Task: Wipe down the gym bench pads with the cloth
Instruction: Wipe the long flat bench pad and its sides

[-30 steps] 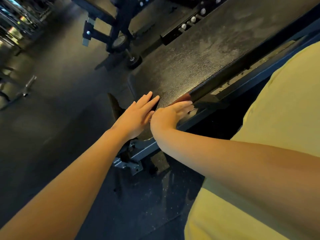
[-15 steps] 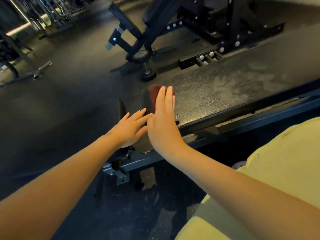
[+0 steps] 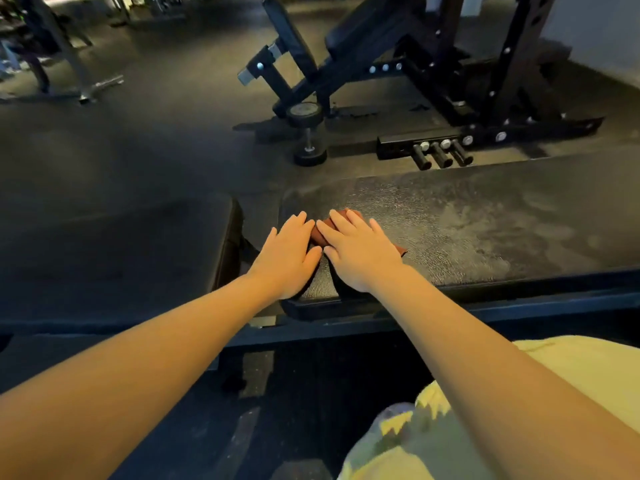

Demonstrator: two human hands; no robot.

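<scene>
Now: our right hand [image 3: 360, 254], fingers straight, presses the rust-red folded cloth [image 3: 318, 235] at the left end of the black textured bench pad [image 3: 485, 230].
Left hand [image 3: 287, 256]: open, flat beside it at the pad's left edge.
Change: cloth drawn back from the far left corner; we judge the smeared right stretch remains.
Writing: none readable.

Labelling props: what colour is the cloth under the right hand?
The cloth is reddish-brown; head view shows it best.
</scene>
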